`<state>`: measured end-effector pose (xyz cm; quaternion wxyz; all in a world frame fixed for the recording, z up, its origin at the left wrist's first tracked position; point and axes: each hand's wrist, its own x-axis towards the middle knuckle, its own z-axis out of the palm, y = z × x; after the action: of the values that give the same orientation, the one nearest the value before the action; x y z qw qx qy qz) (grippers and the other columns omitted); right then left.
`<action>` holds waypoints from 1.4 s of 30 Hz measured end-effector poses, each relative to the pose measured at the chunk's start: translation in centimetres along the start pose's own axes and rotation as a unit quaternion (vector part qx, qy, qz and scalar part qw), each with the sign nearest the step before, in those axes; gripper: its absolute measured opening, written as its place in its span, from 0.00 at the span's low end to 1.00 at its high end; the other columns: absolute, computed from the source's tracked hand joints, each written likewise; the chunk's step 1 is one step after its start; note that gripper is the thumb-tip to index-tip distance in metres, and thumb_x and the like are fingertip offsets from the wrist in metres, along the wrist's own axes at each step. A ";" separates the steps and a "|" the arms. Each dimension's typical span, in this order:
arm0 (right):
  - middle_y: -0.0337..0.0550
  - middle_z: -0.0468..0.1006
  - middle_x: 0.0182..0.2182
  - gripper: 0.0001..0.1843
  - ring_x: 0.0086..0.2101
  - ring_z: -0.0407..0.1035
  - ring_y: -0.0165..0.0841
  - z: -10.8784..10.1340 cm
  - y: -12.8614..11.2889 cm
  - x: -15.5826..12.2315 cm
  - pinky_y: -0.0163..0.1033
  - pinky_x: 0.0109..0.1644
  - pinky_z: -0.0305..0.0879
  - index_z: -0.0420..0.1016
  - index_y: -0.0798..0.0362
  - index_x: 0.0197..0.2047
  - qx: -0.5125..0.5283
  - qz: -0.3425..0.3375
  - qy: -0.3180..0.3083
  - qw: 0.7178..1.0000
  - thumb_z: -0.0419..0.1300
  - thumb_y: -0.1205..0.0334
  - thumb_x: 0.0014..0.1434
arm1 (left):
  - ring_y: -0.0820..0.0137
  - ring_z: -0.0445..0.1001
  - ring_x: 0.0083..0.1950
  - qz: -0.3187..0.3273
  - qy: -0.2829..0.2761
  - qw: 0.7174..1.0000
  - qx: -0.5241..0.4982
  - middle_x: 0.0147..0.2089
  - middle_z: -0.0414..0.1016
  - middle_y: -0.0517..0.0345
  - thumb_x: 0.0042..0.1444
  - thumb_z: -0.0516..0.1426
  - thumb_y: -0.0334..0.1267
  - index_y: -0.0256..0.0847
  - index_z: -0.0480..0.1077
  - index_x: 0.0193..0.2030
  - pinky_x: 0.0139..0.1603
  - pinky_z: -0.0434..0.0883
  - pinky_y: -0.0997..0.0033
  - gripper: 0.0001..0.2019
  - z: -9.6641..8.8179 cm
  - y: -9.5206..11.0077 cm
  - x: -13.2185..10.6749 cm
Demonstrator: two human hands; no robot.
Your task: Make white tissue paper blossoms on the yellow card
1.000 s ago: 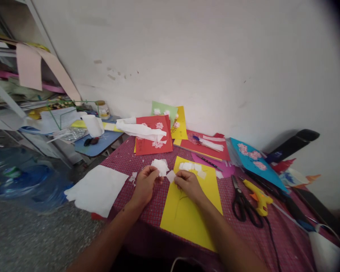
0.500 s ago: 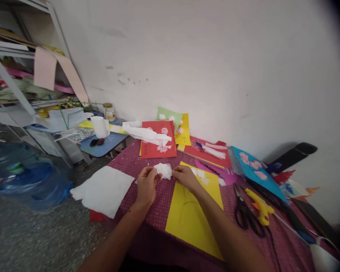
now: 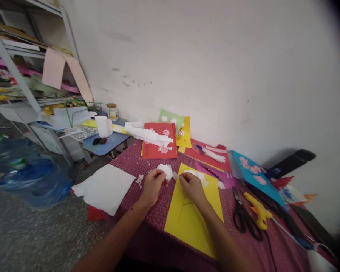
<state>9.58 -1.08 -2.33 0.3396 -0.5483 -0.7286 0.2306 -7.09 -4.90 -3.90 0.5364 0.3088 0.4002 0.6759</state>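
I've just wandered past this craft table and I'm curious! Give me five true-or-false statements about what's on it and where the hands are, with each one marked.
1. The right hand hides part of the large yellow sheet from view. True.

2. The scissors lie to the left of that sheet. False: they lie to its right, next to the glue gun.

3. The blue sheet bears pink flowers. True.

4. The tablecloth is plain green. False: it is a checked purple-red.

5. The left hand is gripping the glue gun. False: its fingertips are at the white paper pieces.
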 end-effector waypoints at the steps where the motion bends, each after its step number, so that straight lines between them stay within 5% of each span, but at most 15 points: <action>1: 0.40 0.75 0.25 0.11 0.27 0.67 0.34 0.1 0.1 -0.4 0.36 0.32 0.59 0.73 0.52 0.28 0.007 0.000 0.006 1.000 0.53 0.58 0.57 | 0.74 0.72 0.26 0.001 -0.009 1.000 0.013 0.25 0.71 0.62 0.49 0.60 0.38 0.37 0.67 0.30 0.28 0.68 0.75 0.08 0.0 0.0 0.0; 13: 0.52 0.73 0.41 0.13 0.37 0.68 0.39 2.1 -0.9 0.5 0.38 0.36 0.57 0.71 0.54 0.44 -0.272 0.001 -0.038 0.962 0.57 0.57 0.57 | 0.74 0.72 0.25 0.010 0.018 1.000 0.022 0.25 0.71 0.63 0.47 0.61 0.40 0.38 0.68 0.30 0.28 0.68 0.74 0.08 0.2 0.2 0.0; 22: 0.43 0.74 0.28 0.11 0.31 0.67 0.33 1.8 0.0 2.2 0.35 0.34 0.56 0.71 0.53 0.30 -0.177 -0.005 0.036 0.984 0.51 0.61 0.60 | 0.74 0.71 0.25 0.032 0.047 0.998 -0.005 0.25 0.71 0.63 0.49 0.59 0.39 0.39 0.67 0.31 0.29 0.68 0.74 0.07 -0.1 0.0 0.1; 28: 0.46 0.75 0.35 0.08 0.38 0.68 0.35 1.9 -2.0 1.5 0.36 0.41 0.59 0.75 0.52 0.36 -0.179 -0.086 -0.065 0.978 0.55 0.61 0.58 | 0.74 0.72 0.26 0.040 0.055 0.998 -0.006 0.25 0.71 0.63 0.49 0.59 0.39 0.39 0.67 0.31 0.31 0.69 0.73 0.07 -0.2 0.2 0.2; 32: 0.45 0.75 0.33 0.09 0.35 0.68 0.35 0.3 -1.9 0.3 0.38 0.40 0.61 0.76 0.52 0.35 -0.097 -0.058 -0.005 0.994 0.55 0.60 0.58 | 0.74 0.71 0.25 0.031 0.030 0.999 0.017 0.25 0.72 0.63 0.49 0.59 0.40 0.39 0.68 0.30 0.29 0.68 0.74 0.07 -0.1 0.2 -0.1; 35: 0.43 0.74 0.30 0.10 0.30 0.66 0.33 -0.2 -1.5 -0.7 0.37 0.34 0.62 0.74 0.53 0.36 0.076 -0.034 -0.012 0.996 0.56 0.57 0.58 | 0.73 0.71 0.25 0.013 -0.021 0.998 0.050 0.24 0.72 0.61 0.49 0.59 0.39 0.38 0.68 0.30 0.28 0.67 0.74 0.06 0.1 0.2 -0.4; 38: 0.39 0.71 0.28 0.12 0.24 0.62 0.29 0.3 -1.2 -1.5 0.34 0.26 0.60 0.71 0.53 0.41 0.257 0.009 -0.036 0.966 0.57 0.55 0.57 | 0.73 0.70 0.24 -0.010 -0.081 0.993 0.088 0.23 0.73 0.60 0.50 0.58 0.38 0.38 0.69 0.29 0.27 0.67 0.74 0.06 0.3 0.3 -0.7; 42: 0.38 0.69 0.29 0.12 0.24 0.61 0.27 0.5 -0.8 -1.8 0.33 0.26 0.58 0.71 0.53 0.40 0.331 0.024 -0.025 0.943 0.60 0.56 0.55 | 0.73 0.70 0.23 -0.030 -0.106 0.987 0.114 0.23 0.72 0.60 0.51 0.58 0.39 0.38 0.69 0.30 0.27 0.67 0.74 0.06 0.6 0.4 -0.8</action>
<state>8.99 -3.00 -2.54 0.4778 -0.4166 -0.6059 0.4806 -6.57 -5.63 -3.30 0.5573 0.4254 0.4248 0.5727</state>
